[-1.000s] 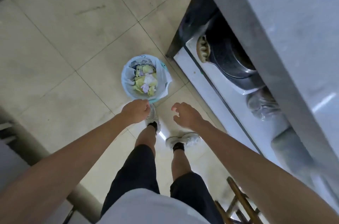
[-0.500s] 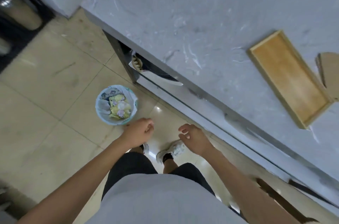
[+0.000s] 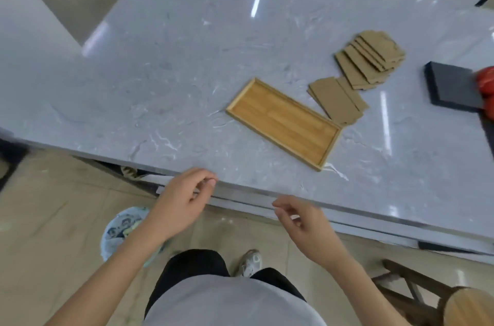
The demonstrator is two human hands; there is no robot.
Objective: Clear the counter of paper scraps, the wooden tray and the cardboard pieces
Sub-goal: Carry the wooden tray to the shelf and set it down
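An empty wooden tray [image 3: 283,122] lies at an angle on the grey marble counter [image 3: 165,63], near its front edge. Behind and right of the tray are two flat cardboard pieces [image 3: 337,100], and a fanned stack of several more cardboard pieces [image 3: 371,59] lies farther back. My left hand [image 3: 184,200] hovers at the counter's front edge, fingers loosely curled, holding nothing. My right hand [image 3: 299,218] hangs just below the edge, fingers apart and empty. Both hands are well short of the tray. No paper scraps show on the counter.
A blue lined bin [image 3: 123,229] holding paper scraps stands on the tiled floor under my left forearm. A dark grey block [image 3: 451,87] and red objects [image 3: 487,85] sit at the counter's right edge. A wooden stool [image 3: 433,296] stands bottom right.
My view has swung up from the floor bin to the counter top. Both empty hands rose from above the bin to the counter's front edge.
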